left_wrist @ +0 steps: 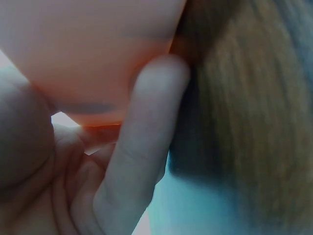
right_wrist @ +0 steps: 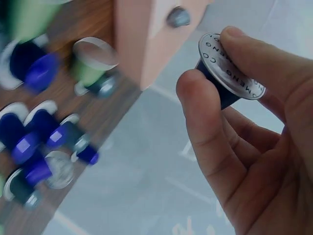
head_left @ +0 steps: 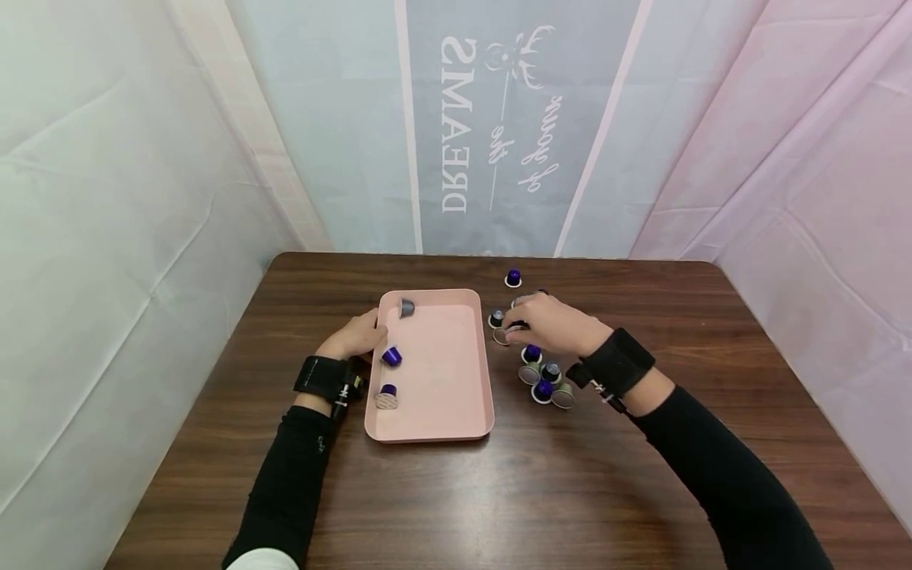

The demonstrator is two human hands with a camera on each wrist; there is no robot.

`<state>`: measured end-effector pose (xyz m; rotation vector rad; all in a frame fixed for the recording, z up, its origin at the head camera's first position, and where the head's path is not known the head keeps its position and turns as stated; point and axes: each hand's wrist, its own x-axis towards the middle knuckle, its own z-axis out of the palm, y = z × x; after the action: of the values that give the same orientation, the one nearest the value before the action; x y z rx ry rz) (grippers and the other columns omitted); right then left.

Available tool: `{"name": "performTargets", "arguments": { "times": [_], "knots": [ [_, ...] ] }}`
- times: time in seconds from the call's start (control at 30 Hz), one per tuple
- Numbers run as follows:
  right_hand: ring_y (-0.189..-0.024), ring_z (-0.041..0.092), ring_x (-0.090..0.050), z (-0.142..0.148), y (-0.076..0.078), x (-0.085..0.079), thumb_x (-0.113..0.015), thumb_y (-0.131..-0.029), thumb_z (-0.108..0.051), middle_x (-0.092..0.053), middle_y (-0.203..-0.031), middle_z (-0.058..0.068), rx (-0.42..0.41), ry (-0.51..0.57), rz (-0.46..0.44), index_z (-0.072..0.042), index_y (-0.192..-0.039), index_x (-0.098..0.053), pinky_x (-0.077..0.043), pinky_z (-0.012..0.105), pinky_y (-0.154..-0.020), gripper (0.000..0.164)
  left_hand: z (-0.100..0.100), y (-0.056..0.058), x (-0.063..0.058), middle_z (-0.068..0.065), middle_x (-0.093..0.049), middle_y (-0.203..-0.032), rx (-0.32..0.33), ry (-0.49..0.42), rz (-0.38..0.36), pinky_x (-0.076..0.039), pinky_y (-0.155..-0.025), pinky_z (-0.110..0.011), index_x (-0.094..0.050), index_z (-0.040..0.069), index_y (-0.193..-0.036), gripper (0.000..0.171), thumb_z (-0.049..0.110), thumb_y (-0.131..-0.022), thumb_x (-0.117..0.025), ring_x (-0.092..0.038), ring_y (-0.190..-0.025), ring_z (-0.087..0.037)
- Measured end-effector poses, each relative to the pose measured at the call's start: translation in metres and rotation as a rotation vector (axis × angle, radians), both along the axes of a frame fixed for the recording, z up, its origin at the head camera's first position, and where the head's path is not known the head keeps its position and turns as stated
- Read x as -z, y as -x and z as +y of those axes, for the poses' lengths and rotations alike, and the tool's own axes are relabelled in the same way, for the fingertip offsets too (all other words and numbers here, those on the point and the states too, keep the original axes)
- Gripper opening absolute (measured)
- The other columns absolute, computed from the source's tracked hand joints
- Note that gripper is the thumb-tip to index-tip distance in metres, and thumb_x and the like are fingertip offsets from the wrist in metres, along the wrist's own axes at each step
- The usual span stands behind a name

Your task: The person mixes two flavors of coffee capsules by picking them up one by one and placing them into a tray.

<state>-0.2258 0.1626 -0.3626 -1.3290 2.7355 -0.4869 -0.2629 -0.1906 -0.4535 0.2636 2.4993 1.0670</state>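
Observation:
A pink tray point(head_left: 442, 356) lies on the table, and my left hand point(head_left: 354, 336) grips its left edge. In the left wrist view the fingers point(left_wrist: 146, 127) wrap the tray's wall. Inside the tray, along its left side, are a grey coffee capsule point(head_left: 407, 307), a purple capsule point(head_left: 391, 357) and another purple one point(head_left: 387, 397) with its lid showing. My right hand point(head_left: 556, 323) is over the loose capsules right of the tray. Between thumb and fingers it pinches a dark coffee capsule point(right_wrist: 222, 61), whose silver printed lid faces the wrist camera.
Several loose capsules point(head_left: 544, 391) in purple, green and dark colours cluster on the brown wooden table point(head_left: 442, 499) near the right hand. One purple capsule point(head_left: 513, 277) stands apart near the back edge. A printed grey-blue curtain point(head_left: 499, 158) hangs behind the table.

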Motion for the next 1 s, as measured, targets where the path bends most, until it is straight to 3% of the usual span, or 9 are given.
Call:
{"name": "performTargets", "arguments": {
  "times": [0.23, 0.47, 0.6, 0.77, 1.0],
  "knots": [
    [-0.076, 0.010, -0.054, -0.035, 0.014, 0.002, -0.068, -0.089, -0.014, -0.059, -0.084, -0.001, 0.028, -0.007, -0.033, -0.008, -0.095, -0.072, -0.048, 0.026, -0.067, 0.010, 0.001, 0.002, 0.002, -0.023, -0.057, -0.110, 0.003, 0.019, 0.009, -0.055, -0.061, -0.034, -0.036, -0.004, -0.133, 0.040, 0.015, -0.098, -0.037, -0.065, -0.076, -0.024],
    [-0.087, 0.014, -0.056, -0.068, 0.022, 0.009, -0.063, -0.092, -0.014, -0.059, -0.100, 0.004, 0.148, -0.029, -0.113, -0.007, -0.108, -0.068, -0.049, 0.027, -0.075, 0.018, -0.001, 0.003, 0.002, -0.024, -0.057, -0.109, -0.002, 0.004, -0.003, -0.055, -0.060, -0.035, -0.035, -0.004, -0.134, 0.040, 0.015, -0.098, -0.036, -0.066, -0.074, -0.024],
    [-0.089, 0.016, -0.055, -0.087, 0.026, 0.011, -0.061, -0.093, -0.013, -0.058, -0.103, 0.005, 0.171, -0.041, -0.133, -0.006, -0.111, -0.067, -0.049, 0.028, -0.077, 0.021, -0.001, 0.003, 0.003, -0.024, -0.057, -0.110, -0.009, -0.020, -0.012, -0.055, -0.060, -0.035, -0.035, -0.004, -0.134, 0.040, 0.014, -0.098, -0.036, -0.066, -0.075, -0.024],
    [-0.090, 0.018, -0.054, -0.104, 0.034, 0.019, -0.059, -0.094, -0.012, -0.059, -0.102, 0.007, 0.172, -0.044, -0.139, -0.003, -0.111, -0.066, -0.047, 0.032, -0.078, 0.021, 0.002, 0.003, 0.004, -0.025, -0.056, -0.113, -0.012, -0.064, -0.055, -0.056, -0.059, -0.037, -0.033, -0.003, -0.136, 0.040, 0.013, -0.099, -0.035, -0.068, -0.075, -0.025],
    [-0.088, 0.019, -0.056, -0.123, 0.043, 0.029, -0.057, -0.094, -0.013, -0.062, -0.103, 0.008, 0.183, -0.069, -0.087, -0.004, -0.111, -0.066, -0.048, 0.032, -0.077, 0.021, 0.002, 0.003, 0.002, -0.023, -0.058, -0.111, -0.029, -0.037, -0.040, -0.056, -0.059, -0.036, -0.037, -0.002, -0.132, 0.037, 0.013, -0.098, -0.036, -0.067, -0.074, -0.024]
  ]
}}
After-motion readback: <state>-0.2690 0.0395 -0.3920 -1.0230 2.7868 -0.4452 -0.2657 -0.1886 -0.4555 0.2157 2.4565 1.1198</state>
